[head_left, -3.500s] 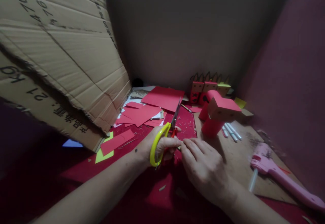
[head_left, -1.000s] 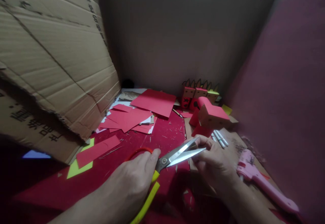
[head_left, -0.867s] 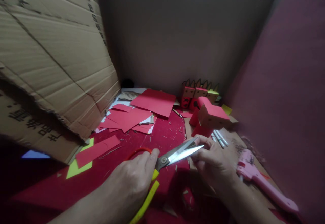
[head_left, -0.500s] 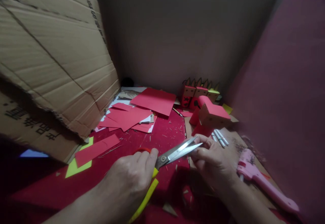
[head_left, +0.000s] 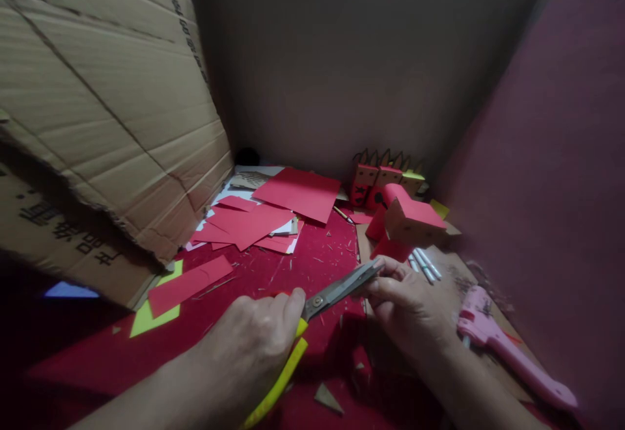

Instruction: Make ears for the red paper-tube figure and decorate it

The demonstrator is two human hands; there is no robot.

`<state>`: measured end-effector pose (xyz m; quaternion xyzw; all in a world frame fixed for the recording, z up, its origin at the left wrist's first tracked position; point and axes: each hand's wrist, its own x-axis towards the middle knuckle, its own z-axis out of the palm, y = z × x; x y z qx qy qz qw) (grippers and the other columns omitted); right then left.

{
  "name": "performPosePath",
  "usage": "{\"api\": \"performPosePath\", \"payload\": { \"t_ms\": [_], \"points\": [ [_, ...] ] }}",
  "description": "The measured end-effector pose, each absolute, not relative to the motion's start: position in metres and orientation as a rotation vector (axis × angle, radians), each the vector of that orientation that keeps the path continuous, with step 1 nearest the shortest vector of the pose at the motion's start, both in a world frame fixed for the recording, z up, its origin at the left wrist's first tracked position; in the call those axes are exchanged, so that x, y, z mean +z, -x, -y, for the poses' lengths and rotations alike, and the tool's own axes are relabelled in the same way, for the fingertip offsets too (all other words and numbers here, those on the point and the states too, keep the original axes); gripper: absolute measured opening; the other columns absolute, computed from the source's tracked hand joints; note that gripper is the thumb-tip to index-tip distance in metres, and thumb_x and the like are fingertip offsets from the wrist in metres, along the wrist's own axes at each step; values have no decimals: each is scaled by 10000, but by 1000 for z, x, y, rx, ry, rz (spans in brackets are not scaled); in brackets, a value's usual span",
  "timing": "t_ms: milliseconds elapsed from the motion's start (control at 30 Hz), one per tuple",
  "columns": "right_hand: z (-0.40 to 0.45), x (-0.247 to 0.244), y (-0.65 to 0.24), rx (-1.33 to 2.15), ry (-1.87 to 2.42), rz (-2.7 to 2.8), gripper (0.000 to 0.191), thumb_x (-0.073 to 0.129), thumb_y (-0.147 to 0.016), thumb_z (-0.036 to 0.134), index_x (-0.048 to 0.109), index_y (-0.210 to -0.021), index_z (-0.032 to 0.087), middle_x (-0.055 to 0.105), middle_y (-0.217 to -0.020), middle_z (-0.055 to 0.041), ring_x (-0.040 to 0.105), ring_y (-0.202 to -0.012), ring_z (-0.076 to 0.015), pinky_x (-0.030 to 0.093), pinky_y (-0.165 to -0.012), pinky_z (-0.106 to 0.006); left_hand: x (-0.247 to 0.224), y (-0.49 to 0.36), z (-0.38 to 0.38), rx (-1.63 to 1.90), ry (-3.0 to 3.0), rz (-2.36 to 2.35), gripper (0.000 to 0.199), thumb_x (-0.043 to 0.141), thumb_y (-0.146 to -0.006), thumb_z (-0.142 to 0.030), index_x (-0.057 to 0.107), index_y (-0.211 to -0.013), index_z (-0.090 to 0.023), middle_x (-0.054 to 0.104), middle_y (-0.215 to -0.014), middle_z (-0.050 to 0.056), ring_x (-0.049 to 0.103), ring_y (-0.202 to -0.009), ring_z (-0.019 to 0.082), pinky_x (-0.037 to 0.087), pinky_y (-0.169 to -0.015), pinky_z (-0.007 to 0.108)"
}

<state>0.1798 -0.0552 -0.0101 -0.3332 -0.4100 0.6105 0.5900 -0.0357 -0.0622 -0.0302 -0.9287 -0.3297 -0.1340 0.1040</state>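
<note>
My left hand (head_left: 266, 332) is closed round the handles of a pair of scissors (head_left: 336, 290) with yellow and red grips. The blades are nearly together and point up and right, their tips meeting the fingers of my right hand (head_left: 400, 296). Those fingers are pinched at the blade tips; whatever lies between them is too small or hidden to make out. Just beyond my right hand stands a red paper and cardboard figure (head_left: 415, 222) with a block-shaped head. Below the scissors a small cardboard triangle (head_left: 329, 398) lies on the red cloth.
Red paper sheets (head_left: 297, 192) are piled at the back left. A red strip (head_left: 190, 285) lies over yellow paper (head_left: 156, 319). A pink glue gun (head_left: 512, 352) and white markers (head_left: 424, 265) lie right. Several small figures (head_left: 385, 179) stand behind. A large cardboard box (head_left: 107, 105) rises left.
The scissor blades have come together from a parted position at my right fingertips. Both hands stay in nearly the same place.
</note>
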Motion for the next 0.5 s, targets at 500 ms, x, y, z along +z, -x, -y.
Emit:
{"api": "performPosePath", "payload": {
  "t_ms": [500],
  "points": [
    [56,-11,-181,1454,783,905,137,716,-527,74,681,-579,196,706,-598,-4,606,-588,-134,468,-607,-259,-16,45,51,-658,2865,1422,179,382,-850,-219,512,-956,-156,600,-693,25,575,-576,154,413,-542,240]
  ]
}}
